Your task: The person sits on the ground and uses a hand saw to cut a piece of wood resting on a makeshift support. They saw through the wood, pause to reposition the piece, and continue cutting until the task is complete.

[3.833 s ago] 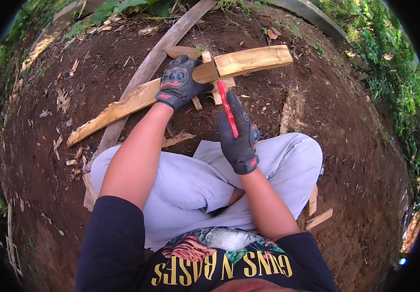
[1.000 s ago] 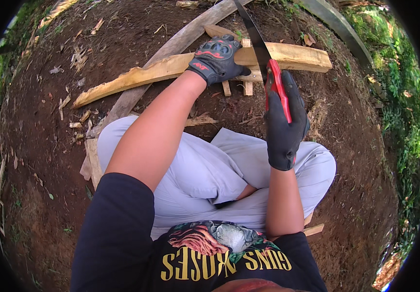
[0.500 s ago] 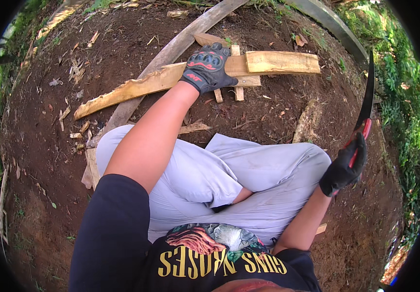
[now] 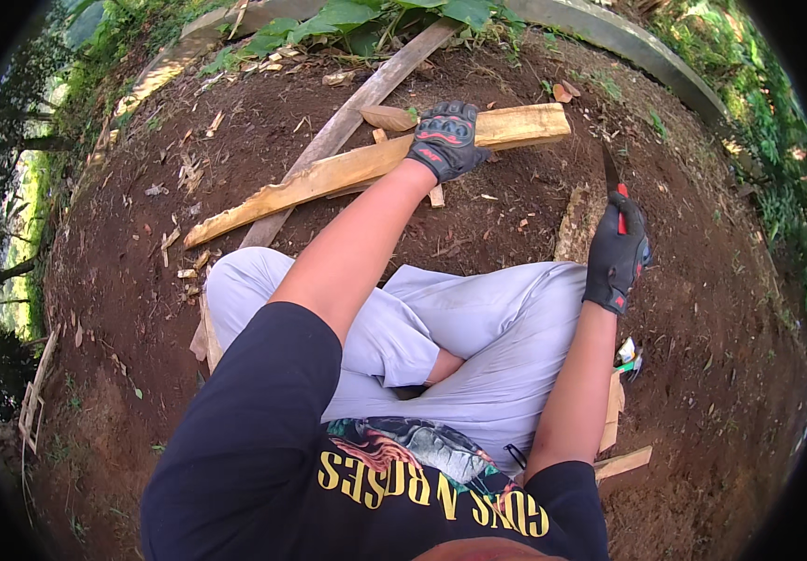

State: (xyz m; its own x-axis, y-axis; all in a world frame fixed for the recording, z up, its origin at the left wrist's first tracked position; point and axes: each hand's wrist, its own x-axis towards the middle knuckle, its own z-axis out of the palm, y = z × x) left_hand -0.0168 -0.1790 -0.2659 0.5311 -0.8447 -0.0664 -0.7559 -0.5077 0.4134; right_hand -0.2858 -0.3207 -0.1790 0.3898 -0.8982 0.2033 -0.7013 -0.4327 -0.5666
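Wood lay forward and to the left of the blade: a long, pale split plank of raw timber (image 4: 366, 166) ran with its long axis slanting from lower left to upper right across the bare brown soil (image 4: 263, 122). The left hand (image 4: 446, 138), in a black padded glove with red trim, was closed down over the plank toward its thicker right-hand end, pinning it to the ground. The right hand (image 4: 617, 251), gloved the same, was wrapped around the red handle of a dark, narrow-bladed chopping knife (image 4: 611, 178), blade pointing up and away from the body. That knife stood well apart from the plank, off to the right of its thick end and nearer the person's knee. So 1 hand touched the wood and the other held steel clear of it. A grey weathered pole (image 4: 366, 98) passed beneath the plank.
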